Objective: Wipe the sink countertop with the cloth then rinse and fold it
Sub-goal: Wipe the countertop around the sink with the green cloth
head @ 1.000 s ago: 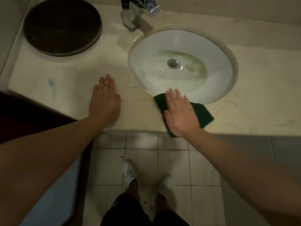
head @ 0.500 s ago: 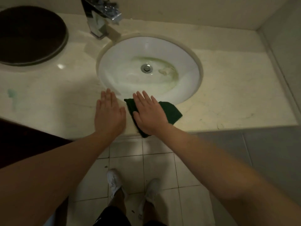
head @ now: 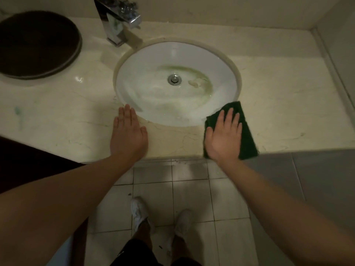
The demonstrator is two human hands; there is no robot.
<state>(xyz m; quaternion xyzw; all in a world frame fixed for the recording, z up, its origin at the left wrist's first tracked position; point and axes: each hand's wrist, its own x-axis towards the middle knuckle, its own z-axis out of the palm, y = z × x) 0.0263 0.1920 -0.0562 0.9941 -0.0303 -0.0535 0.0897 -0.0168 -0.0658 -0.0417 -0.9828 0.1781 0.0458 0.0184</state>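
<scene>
A dark green cloth (head: 246, 131) lies flat on the cream marble countertop (head: 288, 104), at the front right of the white oval sink (head: 153, 96). My right hand (head: 223, 137) presses down on the cloth with straight, spread fingers. Its near edge reaches the counter's front edge. My left hand (head: 127, 135) rests flat on the bare counter at the sink's front left, fingers straight and together. The sink bowl has greenish staining around the metal drain (head: 174, 79).
A chrome faucet (head: 117, 22) stands behind the sink on the left. A round dark lid or mat (head: 36, 45) sits on the counter's far left. A wall closes the right end (head: 336, 54). Tiled floor and my white shoes (head: 140, 214) lie below.
My right hand has slid the cloth rightwards along the counter's front strip, from beside my left hand to the sink's front right. My left hand stays planted.
</scene>
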